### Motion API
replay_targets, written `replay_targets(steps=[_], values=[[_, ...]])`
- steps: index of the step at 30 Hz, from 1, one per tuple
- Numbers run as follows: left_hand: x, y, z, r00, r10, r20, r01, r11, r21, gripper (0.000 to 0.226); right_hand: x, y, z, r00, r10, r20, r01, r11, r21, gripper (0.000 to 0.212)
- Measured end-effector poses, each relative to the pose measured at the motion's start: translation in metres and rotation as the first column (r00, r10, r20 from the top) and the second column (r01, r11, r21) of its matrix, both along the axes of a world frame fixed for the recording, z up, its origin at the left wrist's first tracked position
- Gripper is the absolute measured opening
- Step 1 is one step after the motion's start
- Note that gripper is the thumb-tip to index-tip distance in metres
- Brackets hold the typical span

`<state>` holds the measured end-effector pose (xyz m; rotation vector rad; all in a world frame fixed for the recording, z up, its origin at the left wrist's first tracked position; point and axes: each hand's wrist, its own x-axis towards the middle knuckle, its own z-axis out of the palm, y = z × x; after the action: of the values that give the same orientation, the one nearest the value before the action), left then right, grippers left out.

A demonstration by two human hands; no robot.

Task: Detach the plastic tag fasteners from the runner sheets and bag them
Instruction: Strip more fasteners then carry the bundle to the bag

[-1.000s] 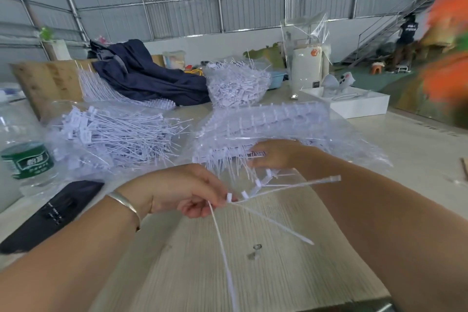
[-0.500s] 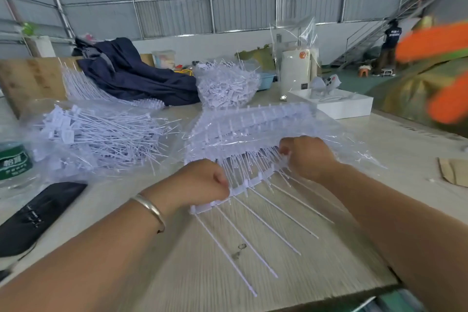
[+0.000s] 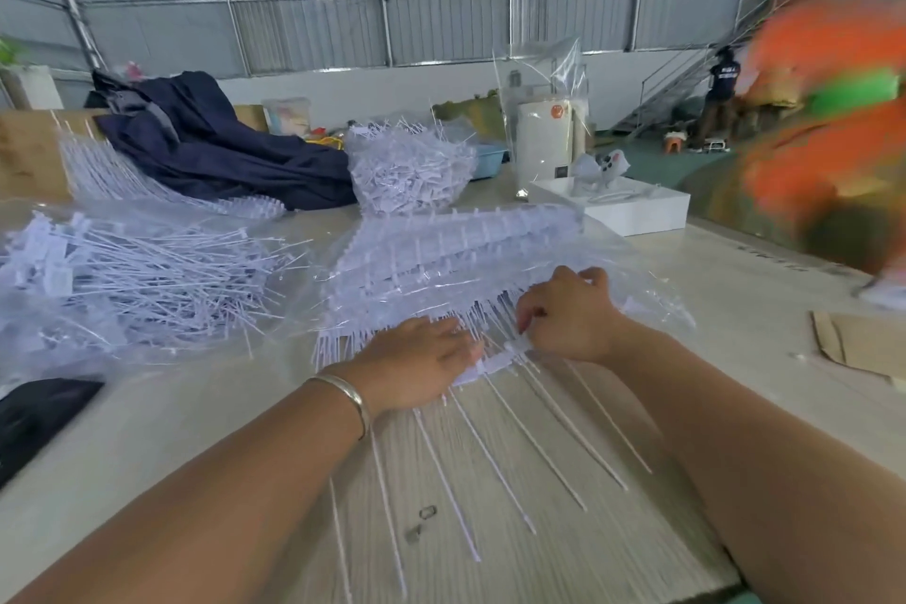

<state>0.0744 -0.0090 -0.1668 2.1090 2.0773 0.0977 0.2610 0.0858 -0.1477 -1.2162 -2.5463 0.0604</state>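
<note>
I am working on one runner sheet [image 3: 495, 361] of plastic tag fasteners, which is lying on the desk [image 3: 735, 289] close to its near edge, its white bar running aslant between my two hands and its long thin tails [image 3: 534, 441] fanning back toward me across the wood. My left hand [image 3: 416, 365] is lying over the left part of the bar, fingers fairly flat and pressing it down; whether the thumb is curling under I cannot tell. My right hand [image 3: 568, 314] is sitting at the bar's right end with its fingers curled, seeming to pinch the heads there.

I am judging that I am at the detaching step, with the sheet pinned and nothing yet pulled free. The next move is calling for a steady hold with the left while the right twists or tears the fasteners off the runner, then a carry leftward to the bag.

Just beyond my hands the stack of further sheets [image 3: 456, 255] is waiting in its clear wrapping. Toward the desk's left edge the open bag of loose fasteners [image 3: 132, 280] is lying, well apart from my hands. Farther back, near the far edge, a second heaped bag [image 3: 412, 172] is standing beside a dark blue garment [image 3: 220, 152].
</note>
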Motion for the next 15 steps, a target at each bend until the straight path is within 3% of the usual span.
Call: replay_targets(steps=[2, 3, 5, 7, 10, 12, 13, 15], values=[[-0.002, 0.001, 0.005, 0.981, 0.043, 0.188, -0.041, 0.999, -0.017, 0.049, -0.001, -0.003, 0.003, 1.000, 0.009, -0.010, -0.009, 1.000, -0.015, 0.015], [-0.005, 0.002, 0.007, 0.972, 0.072, 0.224, -0.069, 0.997, -0.019, 0.054, 0.001, -0.007, 0.006, 1.000, 0.011, -0.007, -0.012, 0.997, -0.071, 0.021], [-0.007, 0.005, 0.005, 0.992, 0.082, 0.096, -0.078, 0.996, -0.046, 0.063, 0.004, -0.016, 0.015, 0.995, 0.067, 0.072, -0.055, 0.985, -0.161, 0.035], [-0.004, 0.005, 0.001, 0.994, 0.059, -0.090, -0.064, 0.997, -0.049, 0.066, 0.006, -0.030, 0.023, 0.977, 0.113, 0.181, -0.091, 0.988, -0.123, 0.040], [0.004, 0.011, 0.001, 0.994, 0.064, -0.088, -0.067, 0.997, -0.036, 0.046, 0.014, -0.056, 0.037, 0.980, 0.131, 0.151, -0.124, 0.991, -0.056, 0.043], [0.008, 0.014, 0.006, 0.988, 0.138, 0.070, -0.133, 0.988, -0.080, 0.049, 0.024, -0.072, 0.052, 0.980, 0.166, 0.107, -0.155, 0.982, -0.106, 0.044], [0.009, 0.012, 0.011, 0.949, 0.215, 0.231, -0.188, 0.973, -0.134, 0.059, 0.030, -0.079, 0.060, 0.979, 0.189, 0.071, -0.175, 0.970, -0.168, 0.043], [0.008, 0.006, 0.021, 0.790, 0.325, 0.520, -0.236, 0.944, -0.231, 0.072, 0.044, -0.089, 0.076, 0.974, 0.226, -0.020, -0.223, 0.934, -0.279, 0.041]])
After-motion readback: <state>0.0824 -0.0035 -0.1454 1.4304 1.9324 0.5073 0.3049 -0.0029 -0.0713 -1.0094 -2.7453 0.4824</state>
